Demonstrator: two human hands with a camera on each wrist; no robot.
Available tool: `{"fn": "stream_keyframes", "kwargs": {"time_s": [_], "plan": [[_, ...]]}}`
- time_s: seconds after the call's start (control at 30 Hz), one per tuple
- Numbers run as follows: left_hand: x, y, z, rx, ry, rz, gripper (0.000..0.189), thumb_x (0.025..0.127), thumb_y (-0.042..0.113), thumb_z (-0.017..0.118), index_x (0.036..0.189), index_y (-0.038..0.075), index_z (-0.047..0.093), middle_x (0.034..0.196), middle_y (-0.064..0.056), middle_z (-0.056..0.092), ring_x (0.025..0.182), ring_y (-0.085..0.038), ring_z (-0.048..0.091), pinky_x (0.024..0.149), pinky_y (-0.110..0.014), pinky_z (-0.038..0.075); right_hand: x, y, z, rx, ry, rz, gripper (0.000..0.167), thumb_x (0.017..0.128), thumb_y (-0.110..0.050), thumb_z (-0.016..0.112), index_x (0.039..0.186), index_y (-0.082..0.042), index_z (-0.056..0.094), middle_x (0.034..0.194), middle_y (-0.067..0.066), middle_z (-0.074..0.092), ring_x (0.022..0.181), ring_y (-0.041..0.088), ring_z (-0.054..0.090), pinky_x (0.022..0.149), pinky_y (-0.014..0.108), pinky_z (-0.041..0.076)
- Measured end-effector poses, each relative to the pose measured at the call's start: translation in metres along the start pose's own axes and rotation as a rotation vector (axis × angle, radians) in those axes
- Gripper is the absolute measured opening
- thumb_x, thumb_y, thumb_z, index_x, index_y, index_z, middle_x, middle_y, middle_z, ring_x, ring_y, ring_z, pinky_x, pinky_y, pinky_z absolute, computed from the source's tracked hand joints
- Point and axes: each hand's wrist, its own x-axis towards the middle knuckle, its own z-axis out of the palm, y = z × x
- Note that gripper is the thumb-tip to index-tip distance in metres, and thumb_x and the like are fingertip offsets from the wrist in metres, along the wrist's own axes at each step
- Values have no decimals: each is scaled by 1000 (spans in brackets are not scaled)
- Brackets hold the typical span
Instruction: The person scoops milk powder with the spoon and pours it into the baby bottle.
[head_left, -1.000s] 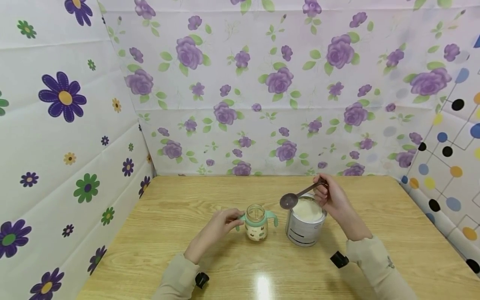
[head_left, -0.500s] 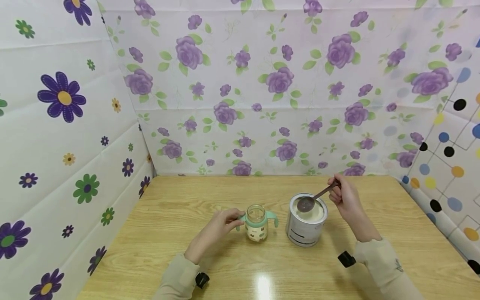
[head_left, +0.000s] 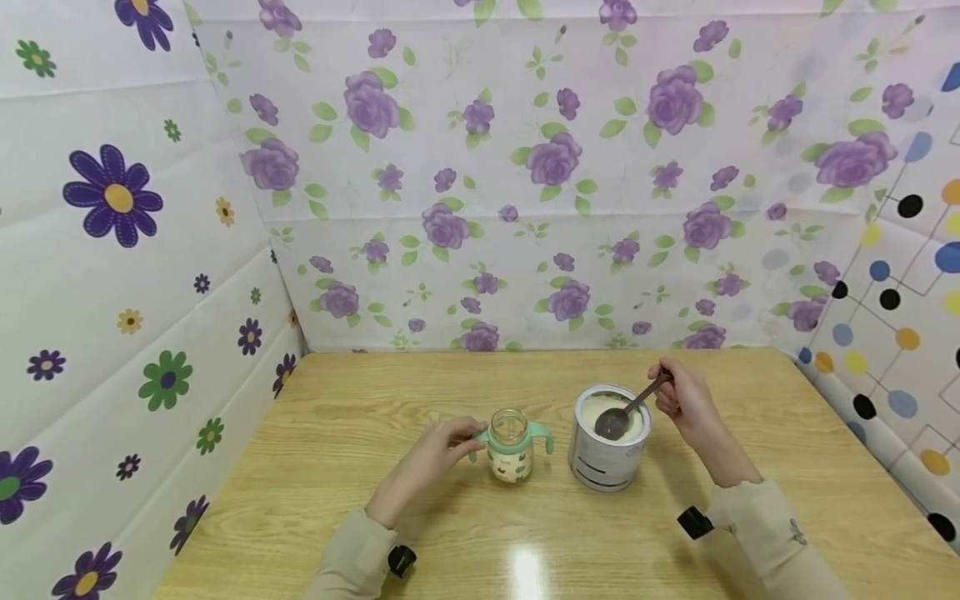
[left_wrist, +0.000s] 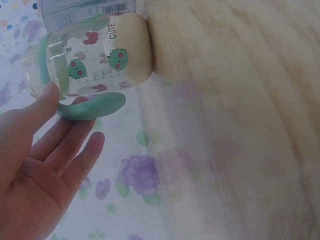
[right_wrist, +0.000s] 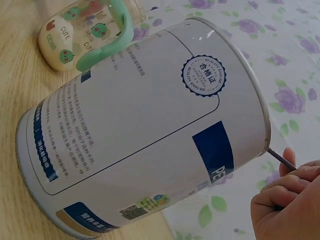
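In the head view my right hand (head_left: 684, 402) grips the handle end of a dark brown spoon (head_left: 612, 423), whose bowl lies inside the mouth of an open milk powder can (head_left: 606, 462), at the pale powder (head_left: 596, 408). A baby bottle (head_left: 510, 458) with green handles stands upright and uncapped to the left of the can. My left hand (head_left: 442, 450) pinches the bottle's left handle (left_wrist: 95, 106) between thumb and fingers. The left wrist view shows cream-coloured contents in the bottom of the bottle. From the right wrist, the can's wall hides the spoon's bowl.
Both containers stand on a wooden table (head_left: 360, 392). Behind it hangs a purple-flowered cloth (head_left: 510, 167). Patterned cloths also line the left and right sides.
The spoon's bowl has moved from above the can's left rim rightward and down into the can. My right hand moved right with it. The left hand stays at the bottle's handle.
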Motion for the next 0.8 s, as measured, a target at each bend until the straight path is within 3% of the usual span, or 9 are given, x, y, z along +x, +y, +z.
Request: {"fn": "stream_keyframes", "kwargs": {"time_s": [0.8], "plan": [[0,-2,0,16,8,17,28,95,22,61,120,11,67,117,-9,69,99,-18,69,88,-26,57,3,11,-6,-39,6,108,43,107,-28,37,74,-15,63,45,-10,36,50,13,15,52,30,9]]}}
